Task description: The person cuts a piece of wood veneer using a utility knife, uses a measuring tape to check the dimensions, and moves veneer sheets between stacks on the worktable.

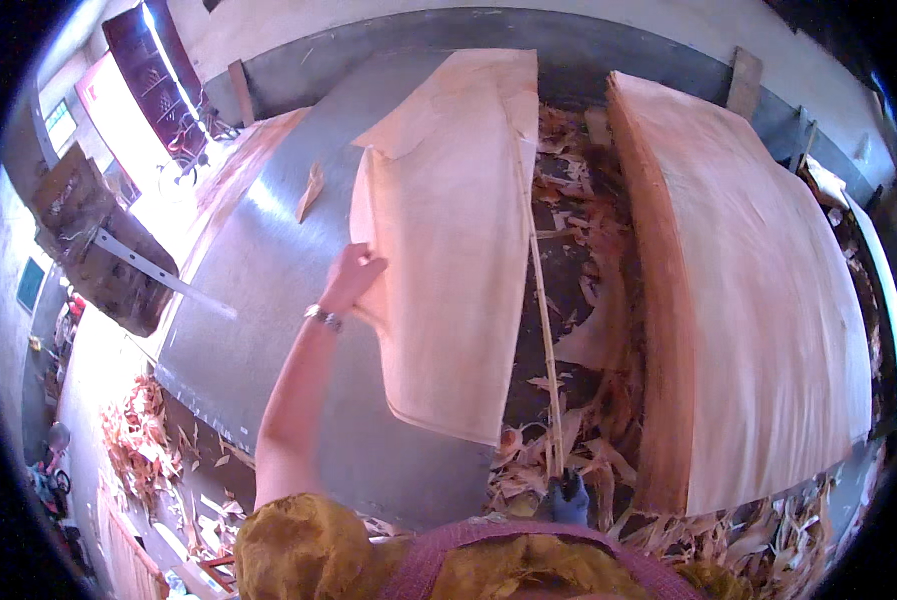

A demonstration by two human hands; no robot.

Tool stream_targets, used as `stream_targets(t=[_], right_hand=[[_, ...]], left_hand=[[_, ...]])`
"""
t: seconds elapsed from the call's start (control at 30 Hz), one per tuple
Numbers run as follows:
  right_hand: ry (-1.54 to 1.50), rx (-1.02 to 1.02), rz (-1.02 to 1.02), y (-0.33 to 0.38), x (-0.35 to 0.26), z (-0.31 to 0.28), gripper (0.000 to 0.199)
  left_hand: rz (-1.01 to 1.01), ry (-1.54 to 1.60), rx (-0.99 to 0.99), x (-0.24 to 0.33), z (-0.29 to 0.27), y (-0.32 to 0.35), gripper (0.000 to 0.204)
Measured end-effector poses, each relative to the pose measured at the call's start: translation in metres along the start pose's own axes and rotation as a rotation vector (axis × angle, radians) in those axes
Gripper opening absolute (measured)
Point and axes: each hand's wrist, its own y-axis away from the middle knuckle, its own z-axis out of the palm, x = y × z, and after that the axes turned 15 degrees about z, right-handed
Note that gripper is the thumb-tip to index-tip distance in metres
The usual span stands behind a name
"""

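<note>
A thin, pale wood veneer sheet (pixel 449 240) lies on a smooth grey table (pixel 259 300), its left edge curled up. My left hand (pixel 351 278), bare with a bracelet at the wrist, is closed in a pinch on that raised edge. Close to my body, my right hand (pixel 569 496) shows only in part, in what looks like a dark, blue-grey glove. It appears closed around the lower end of a long thin stick (pixel 544 330). The stick runs away from me along the sheet's right edge, and its far end rests near the sheet's far part.
A tall stack of veneer sheets (pixel 769 300) stands to the right. Veneer scraps (pixel 604 400) litter the gap between table and stack, and more scraps (pixel 144 430) lie at the lower left. A small veneer piece (pixel 311 192) rests on the table. A brown board (pixel 104 240) stands at left.
</note>
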Motion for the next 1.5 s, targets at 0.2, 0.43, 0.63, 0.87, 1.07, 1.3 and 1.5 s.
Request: stream_targets(t=[0.2, 0.43, 0.63, 0.87, 1.07, 1.3, 1.5], right_hand=[[0.233, -0.029, -0.002, -0.081, 0.108, -0.019, 0.036], [0.132, 0.015, -0.131, -0.067, 0.047, -0.021, 0.029], [0.161, -0.022, -0.137, -0.093, 0.032, -0.001, 0.028], [0.328, 0.259, -0.246, -0.093, 0.021, 0.027, 0.044], [0.524, 0.274, -0.242, -0.059, -0.062, 0.037, 0.065], [0.298, 0.231, -0.461, -0.119, -0.087, 0.066, 0.062], [-0.422, -0.287, 0.156, -0.108, -0.109, 0.05, 0.044]], left_hand=[[0.192, -0.191, -0.202, 0.141, 0.145, -0.05, 0.028], [0.309, -0.333, -0.449, 0.237, 0.293, -0.036, 0.026], [0.397, -0.28, -0.437, 0.249, 0.383, -0.011, 0.024], [0.446, -0.253, -0.511, 0.282, 0.428, 0.004, 0.025], [0.432, -0.097, -0.482, 0.267, 0.425, 0.006, 0.024], [0.385, -0.023, -0.546, 0.242, 0.384, 0.002, 0.029], [0.406, 0.078, -0.486, 0.238, 0.355, 0.0, 0.025]])
